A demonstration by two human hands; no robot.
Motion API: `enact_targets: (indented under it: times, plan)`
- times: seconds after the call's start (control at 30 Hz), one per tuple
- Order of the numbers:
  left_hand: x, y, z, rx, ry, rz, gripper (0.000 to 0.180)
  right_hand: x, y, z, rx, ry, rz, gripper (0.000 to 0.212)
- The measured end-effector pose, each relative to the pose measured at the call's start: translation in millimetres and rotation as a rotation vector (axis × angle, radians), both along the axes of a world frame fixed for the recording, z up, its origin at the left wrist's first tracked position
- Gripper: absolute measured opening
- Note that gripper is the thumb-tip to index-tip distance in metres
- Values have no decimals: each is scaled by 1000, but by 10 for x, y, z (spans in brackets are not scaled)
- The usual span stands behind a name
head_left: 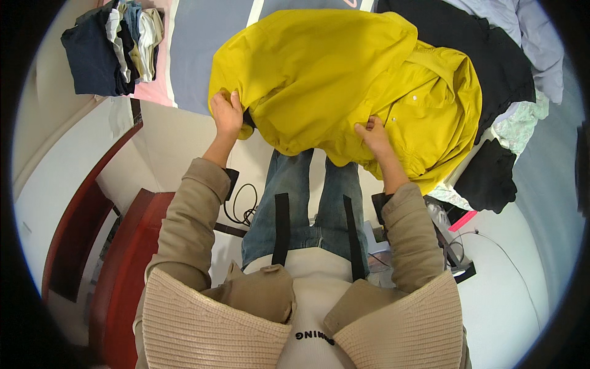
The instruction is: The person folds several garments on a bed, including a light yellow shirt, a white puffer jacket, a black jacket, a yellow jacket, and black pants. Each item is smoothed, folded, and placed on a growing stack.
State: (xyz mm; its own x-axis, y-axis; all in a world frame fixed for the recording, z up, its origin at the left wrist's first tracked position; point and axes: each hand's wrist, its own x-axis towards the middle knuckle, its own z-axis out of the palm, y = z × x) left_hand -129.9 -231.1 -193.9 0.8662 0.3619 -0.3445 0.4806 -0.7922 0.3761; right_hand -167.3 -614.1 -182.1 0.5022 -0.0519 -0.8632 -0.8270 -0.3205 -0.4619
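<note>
A yellow jacket (319, 67) with a collar or hood and small snap buttons lies spread in front of me, its near edge hanging over the side of the bed. My left hand (227, 114) pinches the jacket at its left end, near a dark patch of fabric. Further right, my right hand (373, 134) grips the cloth by the front opening, fingers partly hidden in the folds. Both forearms reach forward from below.
At the far left stands a stack of folded clothes (98, 55) on pink and grey bedding (193, 61). Black garments (491, 61) and a light blue garment (541, 37) lie at the right. Red wooden furniture (132, 264) stands lower left; a black cable (243, 212) lies on the floor.
</note>
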Motion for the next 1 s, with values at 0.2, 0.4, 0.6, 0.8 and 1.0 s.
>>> enact_targets:
  times: [0.2,0.4,0.6,0.8,1.0]
  plan:
    - [-304,-74,4,12,-76,-61,32,-327,-96,9,5,0,241,45]
    - [74,-155,165,150,-9,-6,29,-341,-627,617,-492,139,697,37]
    - [1137,-726,354,-89,-335,-267,24,1000,-797,641,116,-265,-423,37]
    - [2065,-1742,427,-423,-156,-299,34,1807,-726,406,328,51,-890,28]
    - [2212,-2077,529,-638,64,-170,45,2324,-1056,721,729,-264,-833,20]
